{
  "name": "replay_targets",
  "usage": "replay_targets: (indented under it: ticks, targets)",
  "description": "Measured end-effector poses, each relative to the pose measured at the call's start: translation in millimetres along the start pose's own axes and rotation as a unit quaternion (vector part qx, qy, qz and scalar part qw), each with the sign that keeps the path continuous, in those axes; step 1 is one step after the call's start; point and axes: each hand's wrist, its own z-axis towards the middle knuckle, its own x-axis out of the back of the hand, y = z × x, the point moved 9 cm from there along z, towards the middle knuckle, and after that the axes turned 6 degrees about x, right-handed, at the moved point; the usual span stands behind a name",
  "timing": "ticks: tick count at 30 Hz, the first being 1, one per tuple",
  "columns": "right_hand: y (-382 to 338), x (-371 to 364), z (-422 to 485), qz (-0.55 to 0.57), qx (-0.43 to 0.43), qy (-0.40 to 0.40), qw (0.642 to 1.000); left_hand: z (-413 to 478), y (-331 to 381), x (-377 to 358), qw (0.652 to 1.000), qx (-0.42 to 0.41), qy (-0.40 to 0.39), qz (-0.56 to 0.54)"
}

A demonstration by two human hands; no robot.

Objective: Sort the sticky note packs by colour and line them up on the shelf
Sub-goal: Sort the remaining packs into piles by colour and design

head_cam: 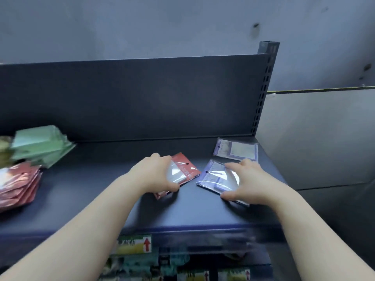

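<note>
Red sticky note pack (185,169) sits gripped in my left hand (156,175), purple pack (213,177) in my right hand (251,182). I see a second purple pack (236,149) just beyond, far right on the shelf (101,189).

Both my forearms are bare, stretched forward, converging slightly. My left hand (154,173) is palm down, fingers (162,158) curled over the far edge of the red pack (183,165), thumb clamped on the near edge. My right hand (251,181) mirrors it on the purple pack (211,175): thumb low, index finger up top. Hands near each other, not touching.
</note>
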Motion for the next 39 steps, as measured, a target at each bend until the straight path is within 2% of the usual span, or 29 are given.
replay_targets:
  ticks: [7, 14, 20, 31, 39]
  targets:
    - [-68.5, -4.0, 14.6, 0.062, 0.087, 0.03, 0.994, -58.5, -73.8, 19.2, 0.983, 0.094, 0.092, -0.127]
    - [-165.2, -14.4, 26.3, 0.114, 0.17, 0.047, 0.978, -126.3, -162.4, 37.6, 0.96, 0.168, 0.169, -0.148]
    - [-290.3, -33.2, 31.8, 0.118, 0.243, 0.074, 0.96, -192.0, -268.7, 45.3, 0.927, 0.24, 0.221, -0.184]
    - [-559.6, -117.1, 47.7, 0.105, 0.306, 0.085, 0.942, -327.7, -529.4, 43.8, 0.869, 0.356, 0.279, -0.203]
    - [-677.6, -139.5, 75.2, 0.054, 0.331, 0.065, 0.94, -367.0, -635.9, 34.4, 0.838, 0.397, 0.297, -0.229]
